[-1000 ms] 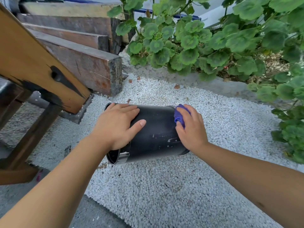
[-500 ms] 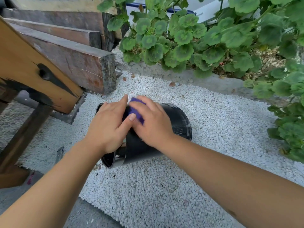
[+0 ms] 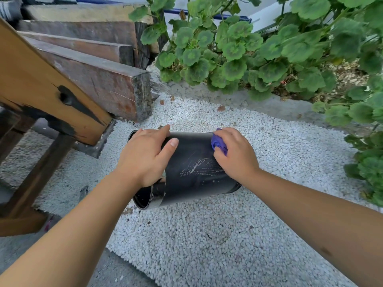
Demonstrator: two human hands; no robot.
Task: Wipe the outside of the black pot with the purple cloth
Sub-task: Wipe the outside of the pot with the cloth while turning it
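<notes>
The black pot lies on its side above the white gravel, its open mouth toward the left. Whitish scuff marks streak its upper side. My left hand grips the pot near the mouth end, fingers over the top and thumb along the side. My right hand presses the bunched purple cloth against the pot's right end, near its base. Most of the cloth is hidden under my fingers.
White gravel covers the ground under the pot. A wooden bench and stacked timber beams stand at the left. Green leafy plants fill the back and right side. Grey concrete lies at the near left.
My right hand has slid the purple cloth from beside my left hand to the pot's right end. The pot has turned, showing whitish scuff marks on its side.
</notes>
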